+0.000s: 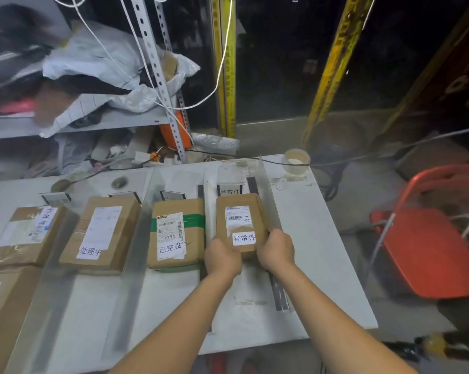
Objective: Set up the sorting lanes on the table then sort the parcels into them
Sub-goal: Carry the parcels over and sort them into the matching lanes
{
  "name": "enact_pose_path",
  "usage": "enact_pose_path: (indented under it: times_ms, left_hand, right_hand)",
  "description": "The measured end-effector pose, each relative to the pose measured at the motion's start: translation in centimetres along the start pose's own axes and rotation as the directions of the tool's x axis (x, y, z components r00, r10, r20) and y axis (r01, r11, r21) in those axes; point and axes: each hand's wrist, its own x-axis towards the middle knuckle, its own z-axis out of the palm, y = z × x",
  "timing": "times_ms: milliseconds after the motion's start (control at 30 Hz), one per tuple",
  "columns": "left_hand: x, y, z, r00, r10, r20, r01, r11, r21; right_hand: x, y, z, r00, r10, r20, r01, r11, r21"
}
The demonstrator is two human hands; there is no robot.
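Indoors, white table, parcel, dividers, metal shelf, red chair

**One head-worn view, angled down**

A single wide-angle camera, worn on the head, looks forward and steeply down over the table. Forearms enter from 6 o'clock. The left hand and right hand grip a parcel close by, near centre. A shelf lies at 10 o'clock and a red chair at 3 o'clock.

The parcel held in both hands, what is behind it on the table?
Just beyond the parcel a white lane label printed 异常件 lies on the table, matching the parcel's own sticker. Whatever lies under the parcel is covered.
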Motion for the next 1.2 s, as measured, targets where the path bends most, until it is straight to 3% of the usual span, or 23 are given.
enact_pose_path:
  times_ms: [333,467,567,767,967,1100,1200]
  left_hand:
    - [-1.5,0.2,-2.3,0.994,0.08,0.073,-0.07,0.989,-0.133]
    - [-2.6,-0.4,-5.0,0.983,0.141,0.119,-0.097,0.943,-0.319]
    - [-3.1,-0.7,-8.7,0.977,0.199,0.078,-0.155,0.911,-0.381]
    - [-3.2,-3.6,-19.4,0.919,0.365,-0.151,-0.368,0.93,0.011]
    - [-3.3,-10.5,-31.1,0.895,0.372,-0.246,-0.303,0.912,0.276]
    - [-3.4,-17.2,-39.8,0.837,0.418,-0.353,-0.225,0.851,0.474]
    - [-2.9,-23.4,-46.6,0.833,0.408,-0.374,-0.169,0.831,0.529]
  right_hand:
    - [-1.1,-0.8,-1.0,1.0,-0.018,0.0,0.018,1.0,-0.007]
    - [-1.8,-2.1,-1.8,0.986,-0.147,0.073,0.144,0.988,0.049]
    - [-2.9,-4.9,-2.4,0.952,-0.289,0.097,0.283,0.957,0.066]
    - [-7.0,-13.2,-0.5,0.815,-0.563,0.137,0.575,0.815,-0.076]
    - [-13.1,-21.6,4.6,0.687,-0.703,0.184,0.714,0.605,-0.354]
    - [-18.0,-27.2,10.6,0.618,-0.755,0.219,0.762,0.506,-0.405]
    - [-22.2,-31.5,15.5,0.591,-0.774,0.229,0.783,0.481,-0.395]
